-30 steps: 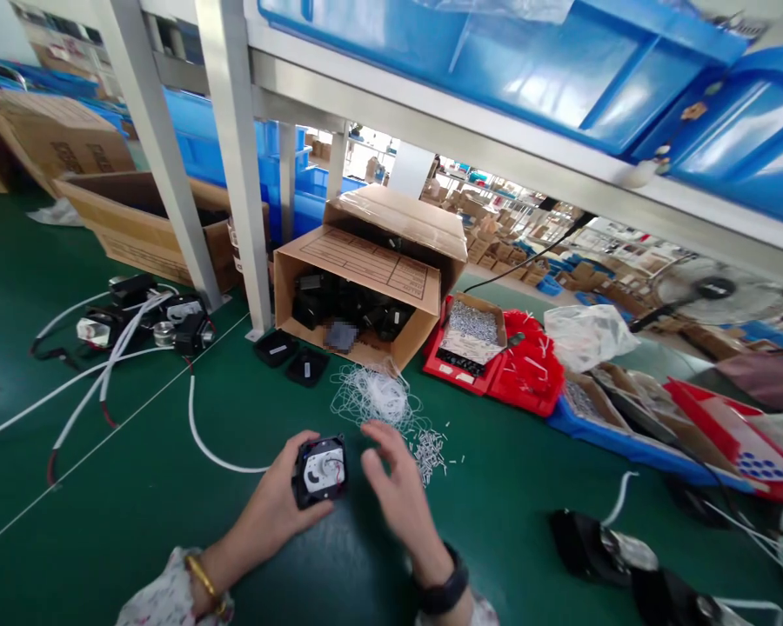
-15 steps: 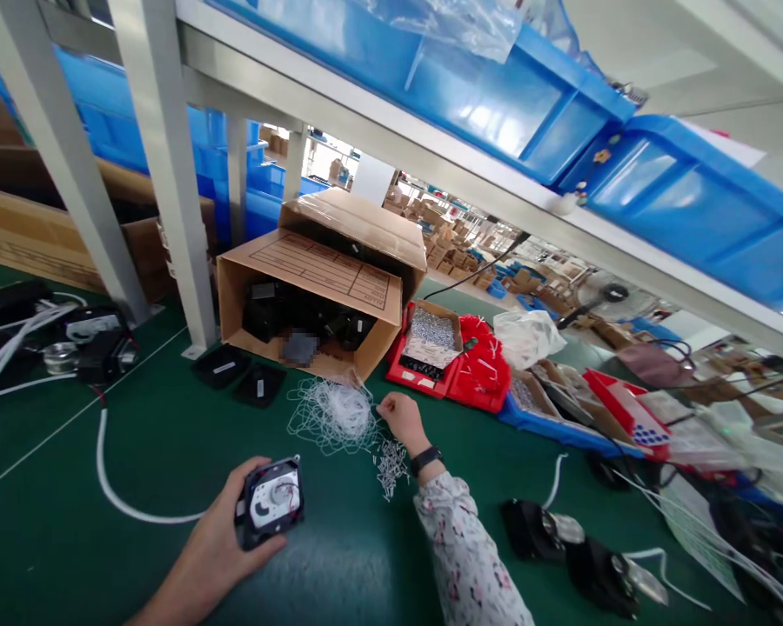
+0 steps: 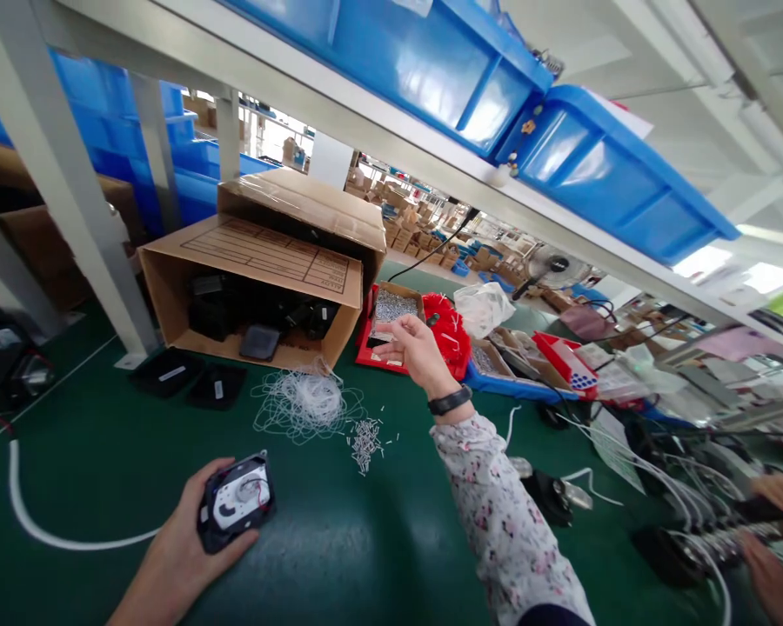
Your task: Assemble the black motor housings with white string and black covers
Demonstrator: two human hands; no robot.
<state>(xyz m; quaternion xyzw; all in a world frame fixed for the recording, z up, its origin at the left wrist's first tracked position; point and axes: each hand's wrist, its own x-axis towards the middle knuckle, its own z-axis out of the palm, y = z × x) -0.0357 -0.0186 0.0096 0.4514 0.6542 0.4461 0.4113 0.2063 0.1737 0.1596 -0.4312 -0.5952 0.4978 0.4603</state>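
My left hand is closed round a black square fan unit with a white round centre and thin red wires, low over the green table. My right hand is raised above the table in front of a red tray that holds a small box of metal parts. Its thumb and fingers are drawn together in a pinch; what they hold is too small to see. A tangle of white ties and a scatter of small pins lie between the hands.
A cardboard box on its side holds black parts, with two black covers in front. A white cable curves at left. Red and blue trays, bags and wired units crowd the right, where another person's hands work. Blue bins hang overhead.
My right hand left the fan unit, reached to the pile of ties and pins, then lifted up toward the red tray. My view swung right. The left hand kept hold of the fan unit.
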